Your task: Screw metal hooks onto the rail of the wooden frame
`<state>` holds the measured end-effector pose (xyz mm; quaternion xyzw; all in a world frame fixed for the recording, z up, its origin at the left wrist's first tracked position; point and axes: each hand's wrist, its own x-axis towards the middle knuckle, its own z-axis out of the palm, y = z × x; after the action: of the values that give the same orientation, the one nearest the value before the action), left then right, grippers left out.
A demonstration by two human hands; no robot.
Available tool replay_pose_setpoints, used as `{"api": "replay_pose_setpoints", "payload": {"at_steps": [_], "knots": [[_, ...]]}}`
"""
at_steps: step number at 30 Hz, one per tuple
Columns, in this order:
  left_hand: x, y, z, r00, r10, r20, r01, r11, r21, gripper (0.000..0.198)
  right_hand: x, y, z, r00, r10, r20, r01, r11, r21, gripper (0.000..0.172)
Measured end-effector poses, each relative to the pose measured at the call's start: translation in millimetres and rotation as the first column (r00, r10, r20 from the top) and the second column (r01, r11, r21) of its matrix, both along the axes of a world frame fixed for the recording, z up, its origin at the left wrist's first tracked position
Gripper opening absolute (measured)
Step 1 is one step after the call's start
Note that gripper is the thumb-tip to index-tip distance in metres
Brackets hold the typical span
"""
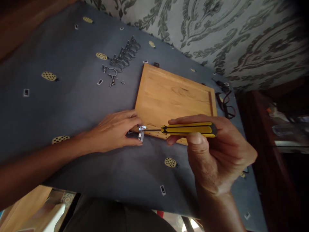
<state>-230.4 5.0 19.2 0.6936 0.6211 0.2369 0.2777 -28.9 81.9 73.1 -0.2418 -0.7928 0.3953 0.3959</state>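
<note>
My right hand (pixel 212 154) is closed around a yellow-and-black screwdriver (pixel 188 129), held level with its shaft pointing left. The shaft's tip meets a small shiny metal hook (pixel 141 132) at the near left corner of a wooden board (pixel 166 96). My left hand (pixel 118 130) pinches around that hook and corner, thumb below and fingers above. Its fingertips partly cover the hook, and whether a screw sits at the screwdriver's tip cannot be made out. Small dark holes dot the board's near edge.
Several metal hooks (pixel 124 54) lie in a row on the blue patterned tablecloth (pixel 79 106), with loose screws (pixel 112 82) near them. Eyeglasses (pixel 226 105) and a dark key-like object (pixel 223 85) rest right of the board. A patterned wall (pixel 212 29) borders the table's far side.
</note>
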Motion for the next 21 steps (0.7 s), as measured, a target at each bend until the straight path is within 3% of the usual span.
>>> {"api": "replay_pose_setpoints", "payload": {"at_steps": [12,21], "knots": [[0,1,1.3,1.0,-0.006,0.008,0.006,1.0,-0.024,0.027,-5,-4,-5.0,0.998,-0.004,-0.061,0.002,1.0,-0.019,0.01],[0,0,1.5,1.0,-0.008,0.001,0.008,1.0,-0.021,0.029,-13,-4,-5.9,0.987,-0.021,-0.161,0.003,0.994,-0.113,0.013]]}}
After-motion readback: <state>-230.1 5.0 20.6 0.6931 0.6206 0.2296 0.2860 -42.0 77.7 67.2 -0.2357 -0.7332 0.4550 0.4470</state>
